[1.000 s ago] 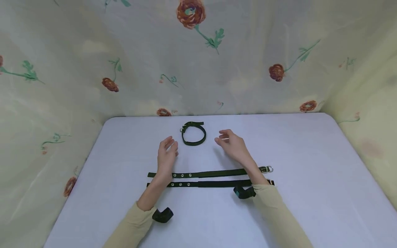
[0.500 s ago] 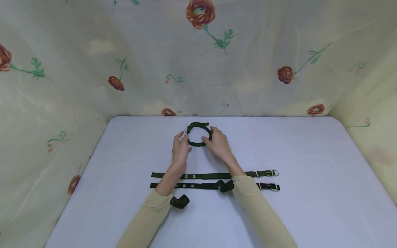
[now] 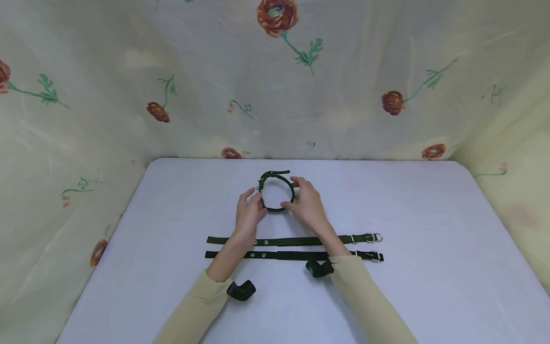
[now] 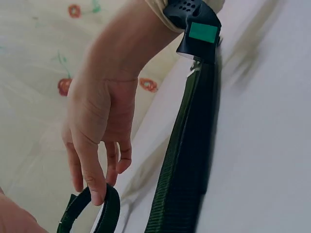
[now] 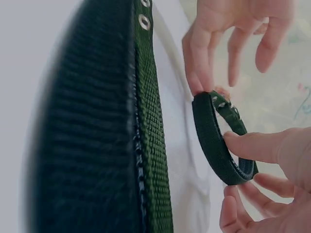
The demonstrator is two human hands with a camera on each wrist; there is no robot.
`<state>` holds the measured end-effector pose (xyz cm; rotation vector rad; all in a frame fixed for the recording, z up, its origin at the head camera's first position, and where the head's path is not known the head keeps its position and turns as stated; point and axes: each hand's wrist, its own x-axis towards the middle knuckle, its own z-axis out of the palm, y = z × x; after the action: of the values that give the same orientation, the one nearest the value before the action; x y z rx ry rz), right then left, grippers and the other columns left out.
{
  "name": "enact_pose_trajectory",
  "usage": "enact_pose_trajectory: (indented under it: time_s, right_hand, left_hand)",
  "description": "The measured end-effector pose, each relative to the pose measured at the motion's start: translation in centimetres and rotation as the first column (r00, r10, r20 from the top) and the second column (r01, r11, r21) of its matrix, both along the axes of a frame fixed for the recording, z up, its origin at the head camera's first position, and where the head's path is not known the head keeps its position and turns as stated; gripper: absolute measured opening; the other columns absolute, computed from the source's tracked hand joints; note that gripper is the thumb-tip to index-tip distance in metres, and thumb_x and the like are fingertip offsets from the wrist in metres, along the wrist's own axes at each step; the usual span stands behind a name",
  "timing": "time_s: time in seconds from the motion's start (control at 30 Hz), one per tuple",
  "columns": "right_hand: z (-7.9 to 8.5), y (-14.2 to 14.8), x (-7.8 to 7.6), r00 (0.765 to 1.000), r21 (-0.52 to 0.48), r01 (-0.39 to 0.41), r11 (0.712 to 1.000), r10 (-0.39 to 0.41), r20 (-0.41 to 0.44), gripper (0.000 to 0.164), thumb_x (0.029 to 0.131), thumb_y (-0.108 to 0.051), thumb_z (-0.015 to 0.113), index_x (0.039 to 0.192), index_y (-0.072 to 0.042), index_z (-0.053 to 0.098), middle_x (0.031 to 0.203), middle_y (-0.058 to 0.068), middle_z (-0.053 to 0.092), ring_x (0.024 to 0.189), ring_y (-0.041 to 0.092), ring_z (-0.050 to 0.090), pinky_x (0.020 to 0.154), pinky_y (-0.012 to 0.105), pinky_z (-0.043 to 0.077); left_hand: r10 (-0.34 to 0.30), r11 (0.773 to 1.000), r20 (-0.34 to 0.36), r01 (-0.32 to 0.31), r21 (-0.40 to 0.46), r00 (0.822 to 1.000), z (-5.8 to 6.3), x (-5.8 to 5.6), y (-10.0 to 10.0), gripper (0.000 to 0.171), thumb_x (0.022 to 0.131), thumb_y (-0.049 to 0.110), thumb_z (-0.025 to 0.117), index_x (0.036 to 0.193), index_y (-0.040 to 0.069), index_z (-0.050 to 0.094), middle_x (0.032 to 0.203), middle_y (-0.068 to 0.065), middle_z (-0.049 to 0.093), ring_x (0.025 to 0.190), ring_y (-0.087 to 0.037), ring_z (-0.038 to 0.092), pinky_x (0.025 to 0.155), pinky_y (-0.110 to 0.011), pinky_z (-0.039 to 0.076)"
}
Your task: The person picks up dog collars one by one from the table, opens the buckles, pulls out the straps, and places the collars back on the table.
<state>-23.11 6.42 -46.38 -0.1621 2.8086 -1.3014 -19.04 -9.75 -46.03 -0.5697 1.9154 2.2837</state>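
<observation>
A dark green webbing collar (image 3: 275,210), buckled into a loop, stands between both hands towards the table's back. My right hand (image 3: 307,203) pinches its right side, thumb (image 5: 243,143) inside the loop and fingers outside. At the left side, my left hand (image 3: 249,212) holds the band between its fingertips; in the left wrist view a finger (image 4: 95,179) presses on the loop. The collar's buckle and free strap end point away from me. Nearer me lie two flat collars, one dark green (image 3: 296,241) and one darker (image 3: 296,255), side by side under my forearms.
The white table (image 3: 412,205) has rounded far corners. A flower-patterned cloth (image 3: 343,95) hangs behind it and along both sides. A black wrist camera (image 3: 241,290) sits at my left cuff, another camera (image 3: 319,268) at my right.
Both hands have come inward and forward to the looped collar and taken hold of it. Its near side has since shifted slightly towards me. The two flat collars stay put.
</observation>
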Motion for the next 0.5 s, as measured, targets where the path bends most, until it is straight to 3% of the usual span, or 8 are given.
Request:
enact_pose_trajectory:
  time_s: [0.13, 0.27, 0.5]
  right_hand:
    - [0.9, 0.8, 1.8, 1.000, -0.024, -0.026, 0.999, 0.026, 0.007, 0.075, 0.090, -0.007, 0.086, 0.156, -0.005, 0.051, 0.141, 0.021, 0.063, 0.114, 0.036, 0.074, 0.092, 0.046, 0.061]
    - [2.2, 1.8, 3.9, 0.994, -0.060, -0.102, 0.993, 0.104, 0.031, 0.063, 0.094, -0.005, 0.082, 0.151, -0.008, 0.058, 0.134, 0.021, 0.064, 0.109, 0.035, 0.077, 0.087, 0.043, 0.063]
    - [3.3, 3.1, 7.6, 0.973, -0.067, -0.224, 0.972, 0.227, 0.043, 0.049, 0.099, -0.012, 0.079, 0.145, -0.012, 0.063, 0.129, 0.016, 0.066, 0.105, 0.028, 0.078, 0.081, 0.034, 0.062]
  left_hand:
    - [-0.023, 1.000, 0.042, 0.022, 0.009, 0.999, 0.3, 1.8, -0.5, 0.060, 0.114, 0.028, 0.049, 0.169, 0.012, 0.029, 0.164, -0.020, 0.046, 0.150, -0.037, 0.052, 0.125, -0.044, 0.046]
    - [-0.076, 0.997, 0.051, 0.074, 0.028, 0.996, 0.7, 4.0, -1.3, 0.061, 0.114, 0.028, 0.049, 0.169, 0.012, 0.028, 0.163, -0.021, 0.045, 0.145, -0.036, 0.053, 0.125, -0.046, 0.046]
    - [-0.161, 0.986, 0.017, 0.161, -0.031, 0.987, 1.6, 9.0, -2.6, 0.052, 0.114, 0.023, 0.050, 0.163, 0.012, 0.038, 0.138, -0.019, 0.050, 0.108, -0.021, 0.058, 0.108, -0.036, 0.059]
